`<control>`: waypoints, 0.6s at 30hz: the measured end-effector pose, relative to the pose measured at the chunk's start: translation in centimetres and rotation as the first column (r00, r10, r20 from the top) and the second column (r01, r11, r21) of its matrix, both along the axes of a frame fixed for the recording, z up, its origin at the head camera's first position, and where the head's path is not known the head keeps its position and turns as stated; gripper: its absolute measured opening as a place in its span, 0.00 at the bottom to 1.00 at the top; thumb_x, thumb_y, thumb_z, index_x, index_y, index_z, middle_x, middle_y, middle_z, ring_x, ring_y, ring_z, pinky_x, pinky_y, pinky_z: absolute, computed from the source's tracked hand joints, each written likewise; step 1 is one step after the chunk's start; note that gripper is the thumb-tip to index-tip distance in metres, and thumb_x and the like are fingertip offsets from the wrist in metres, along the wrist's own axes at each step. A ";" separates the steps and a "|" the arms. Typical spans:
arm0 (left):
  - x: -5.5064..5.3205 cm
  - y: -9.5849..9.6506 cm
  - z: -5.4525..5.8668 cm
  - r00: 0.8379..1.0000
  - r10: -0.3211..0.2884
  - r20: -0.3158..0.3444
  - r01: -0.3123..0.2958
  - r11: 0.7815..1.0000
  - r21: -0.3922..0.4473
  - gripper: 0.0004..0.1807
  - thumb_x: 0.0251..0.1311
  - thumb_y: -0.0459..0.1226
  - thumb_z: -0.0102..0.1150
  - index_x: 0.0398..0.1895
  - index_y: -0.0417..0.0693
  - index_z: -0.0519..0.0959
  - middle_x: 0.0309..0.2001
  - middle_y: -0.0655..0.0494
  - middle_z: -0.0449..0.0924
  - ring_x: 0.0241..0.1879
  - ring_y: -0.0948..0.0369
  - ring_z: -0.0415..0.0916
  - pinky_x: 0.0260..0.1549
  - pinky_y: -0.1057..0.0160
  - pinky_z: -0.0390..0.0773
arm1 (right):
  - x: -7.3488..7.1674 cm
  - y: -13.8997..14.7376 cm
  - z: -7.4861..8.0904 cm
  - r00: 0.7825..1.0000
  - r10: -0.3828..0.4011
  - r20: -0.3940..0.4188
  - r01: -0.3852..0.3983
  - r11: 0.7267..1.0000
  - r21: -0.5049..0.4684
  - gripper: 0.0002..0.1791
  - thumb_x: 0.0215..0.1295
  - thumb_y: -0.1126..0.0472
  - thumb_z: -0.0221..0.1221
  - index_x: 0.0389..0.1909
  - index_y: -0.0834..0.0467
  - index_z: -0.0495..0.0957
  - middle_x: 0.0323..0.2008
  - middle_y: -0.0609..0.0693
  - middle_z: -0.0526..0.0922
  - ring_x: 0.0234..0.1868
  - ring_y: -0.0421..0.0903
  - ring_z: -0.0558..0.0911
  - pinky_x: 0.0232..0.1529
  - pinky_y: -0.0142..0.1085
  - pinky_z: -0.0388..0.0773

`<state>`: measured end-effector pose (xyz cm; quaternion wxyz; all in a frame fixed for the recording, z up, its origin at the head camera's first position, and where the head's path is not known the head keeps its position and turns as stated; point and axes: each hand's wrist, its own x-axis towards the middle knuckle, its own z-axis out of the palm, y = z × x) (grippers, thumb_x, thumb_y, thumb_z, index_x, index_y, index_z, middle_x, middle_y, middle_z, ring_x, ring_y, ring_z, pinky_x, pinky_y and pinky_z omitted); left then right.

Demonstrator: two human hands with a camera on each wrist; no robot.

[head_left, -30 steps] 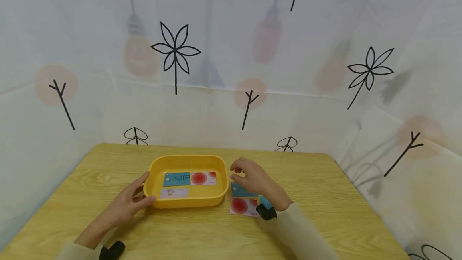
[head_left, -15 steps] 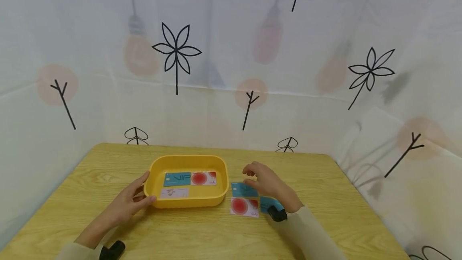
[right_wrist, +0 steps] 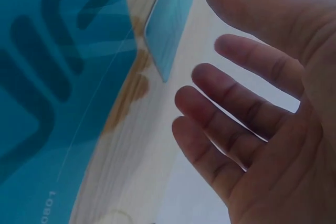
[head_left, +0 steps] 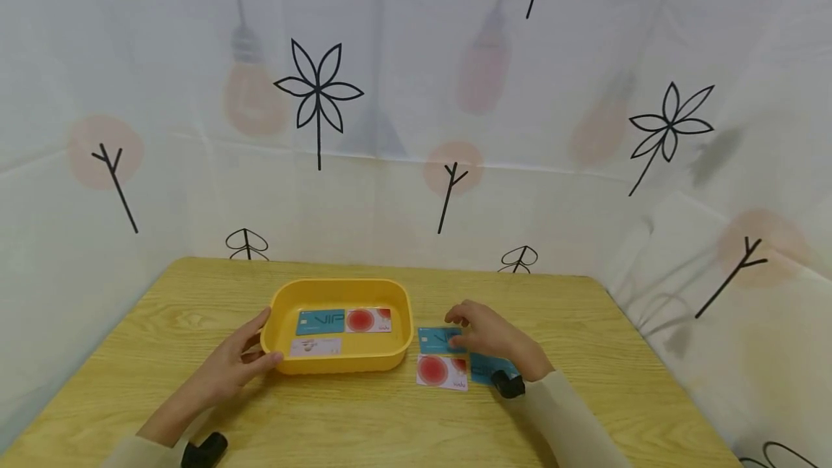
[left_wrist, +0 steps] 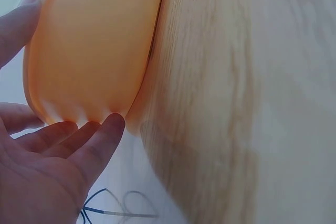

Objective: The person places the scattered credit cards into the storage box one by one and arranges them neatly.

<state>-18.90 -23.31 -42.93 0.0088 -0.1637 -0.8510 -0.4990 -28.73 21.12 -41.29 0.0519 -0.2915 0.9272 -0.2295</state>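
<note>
A yellow plastic tray (head_left: 338, 365) stands on the table, with a blue VIP card (head_left: 320, 321), a white card with a red circle (head_left: 367, 321) and a pale card (head_left: 315, 347) lying in it. My left hand (head_left: 232, 360) holds the tray's left end, thumb at the near corner; in the left wrist view its fingertips (left_wrist: 116, 121) press the outer wall. To the tray's right, my right hand (head_left: 490, 334) hovers over a blue VIP card (head_left: 434, 340), partly hiding it. Its fingers are loosely bent with nothing in them in the right wrist view.
Beside that blue card lie another red-circle card (head_left: 442, 372) and another blue card (head_left: 484, 368), partly covered by the right wrist's black camera (head_left: 508, 384). The wooden table (head_left: 338, 425) meets a patterned white cloth (head_left: 390, 215) behind.
My right hand has moved right and nearer, from beside the tray's right rim to above the blue card. My left hand stays on the tray, and the cards lie where they were.
</note>
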 end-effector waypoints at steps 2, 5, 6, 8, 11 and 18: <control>0.0 0.0 0.0 1.000 0.000 -0.003 0.000 1.000 -0.001 0.45 0.64 0.42 0.60 0.74 0.34 0.45 0.71 0.31 0.47 0.63 0.36 0.61 0.51 0.56 0.77 | -0.1 0.1 -0.2 1.000 0.013 0.017 -0.013 1.000 0.005 0.21 0.57 0.58 0.68 0.51 0.60 0.79 0.43 0.50 0.77 0.44 0.49 0.74 0.45 0.44 0.76; 0.0 0.0 0.0 1.000 -0.001 0.000 0.001 1.000 0.001 0.45 0.64 0.42 0.60 0.74 0.34 0.45 0.71 0.31 0.47 0.63 0.36 0.61 0.51 0.56 0.77 | -0.3 0.3 -0.4 0.999 0.022 0.044 -0.022 1.000 0.002 0.21 0.57 0.59 0.68 0.51 0.60 0.78 0.44 0.50 0.77 0.44 0.49 0.74 0.46 0.45 0.76; 0.0 0.0 0.0 1.000 -0.002 0.002 0.002 1.000 0.002 0.45 0.64 0.42 0.60 0.74 0.35 0.44 0.71 0.31 0.47 0.63 0.36 0.61 0.51 0.56 0.77 | -0.3 0.3 -0.4 0.998 0.020 0.054 -0.020 1.000 0.001 0.21 0.57 0.59 0.68 0.51 0.61 0.78 0.44 0.50 0.77 0.44 0.49 0.74 0.46 0.45 0.76; 0.0 0.0 0.0 1.000 -0.002 0.007 0.002 1.000 0.003 0.45 0.64 0.42 0.60 0.75 0.35 0.44 0.71 0.31 0.47 0.63 0.36 0.61 0.51 0.56 0.77 | -0.3 0.4 -0.5 0.998 0.015 0.066 -0.016 1.000 0.004 0.22 0.56 0.59 0.69 0.51 0.61 0.78 0.44 0.49 0.77 0.44 0.48 0.74 0.47 0.45 0.76; 0.1 0.0 0.1 1.000 0.000 0.008 0.000 1.000 0.000 0.46 0.64 0.42 0.60 0.75 0.35 0.44 0.71 0.31 0.47 0.63 0.36 0.61 0.51 0.56 0.77 | -0.4 0.5 -0.5 0.997 0.010 0.082 -0.010 1.000 0.003 0.23 0.55 0.59 0.69 0.51 0.61 0.78 0.45 0.50 0.77 0.44 0.48 0.74 0.48 0.46 0.75; 0.1 0.0 0.0 1.000 0.001 0.009 -0.001 1.000 0.007 0.46 0.64 0.42 0.60 0.75 0.35 0.44 0.71 0.30 0.48 0.63 0.36 0.62 0.52 0.55 0.76 | -0.5 0.6 -0.7 0.996 -0.001 0.090 -0.001 1.000 0.019 0.23 0.55 0.59 0.70 0.50 0.62 0.79 0.43 0.49 0.76 0.42 0.47 0.73 0.48 0.45 0.75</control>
